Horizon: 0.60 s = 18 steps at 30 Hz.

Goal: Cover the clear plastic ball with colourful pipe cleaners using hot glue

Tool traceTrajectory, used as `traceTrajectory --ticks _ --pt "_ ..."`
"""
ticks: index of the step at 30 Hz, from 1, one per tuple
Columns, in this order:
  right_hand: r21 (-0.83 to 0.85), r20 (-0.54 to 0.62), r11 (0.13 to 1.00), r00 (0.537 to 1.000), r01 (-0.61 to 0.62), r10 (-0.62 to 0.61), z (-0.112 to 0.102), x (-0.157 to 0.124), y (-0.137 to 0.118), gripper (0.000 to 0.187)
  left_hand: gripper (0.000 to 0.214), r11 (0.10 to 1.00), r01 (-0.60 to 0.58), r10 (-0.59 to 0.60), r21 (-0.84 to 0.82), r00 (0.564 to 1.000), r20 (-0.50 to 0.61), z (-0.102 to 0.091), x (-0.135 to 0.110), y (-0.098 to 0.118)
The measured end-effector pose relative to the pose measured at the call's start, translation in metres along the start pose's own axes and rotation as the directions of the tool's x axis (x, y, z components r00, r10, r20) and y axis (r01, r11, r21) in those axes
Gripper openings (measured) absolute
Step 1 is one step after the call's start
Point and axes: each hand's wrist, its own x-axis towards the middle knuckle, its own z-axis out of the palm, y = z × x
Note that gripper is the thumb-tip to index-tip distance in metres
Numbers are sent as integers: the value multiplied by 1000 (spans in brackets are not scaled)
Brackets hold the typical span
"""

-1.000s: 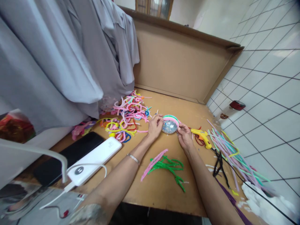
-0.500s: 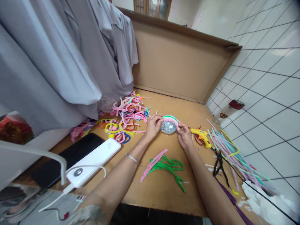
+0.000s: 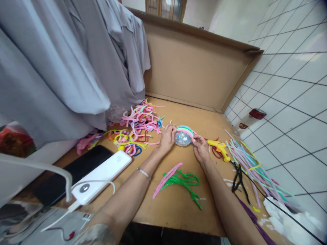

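Between my hands is a clear, shiny round ball (image 3: 182,139), with bluish specks showing in it. Bands of pink pipe cleaner (image 3: 186,131) and green pipe cleaner (image 3: 188,128) curve over its upper side. My left hand (image 3: 167,139) is closed at the ball's left edge, its fingertips at the ends of the bands. On the other side my right hand (image 3: 201,148) pinches the right end of the pink pipe cleaner against the ball. Closer to me lie loose pink pipe cleaners (image 3: 167,180) and a bunch of green pipe cleaners (image 3: 182,180).
A yellow glue gun (image 3: 218,149) lies right of my right hand. Beyond it are straight pastel pipe cleaners (image 3: 245,166), a bottle (image 3: 249,122) and white fluff (image 3: 286,217). Leftward are tangled pipe cleaners (image 3: 140,119), a white power bank (image 3: 102,177) and a black phone (image 3: 74,173). Cardboard (image 3: 191,64) stands behind.
The ball has tilted slightly, so the pink and green bands lie flatter across its top. Both hands keep nearly the same place.
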Motion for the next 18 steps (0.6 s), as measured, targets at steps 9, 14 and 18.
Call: traceTrajectory --ticks 9,14,18 --pt "7 -4 1000 1000 -16 16 -2 1 1 24 16 1000 2 -2 19 1000 -8 3 -2 -2" --pt "-8 2 1000 1000 -17 17 -3 2 2 25 16 1000 24 -24 14 1000 -18 3 -3 0" --pt "-17 14 1000 1000 -11 11 -4 2 3 24 16 999 49 -49 9 999 -25 4 -4 2"
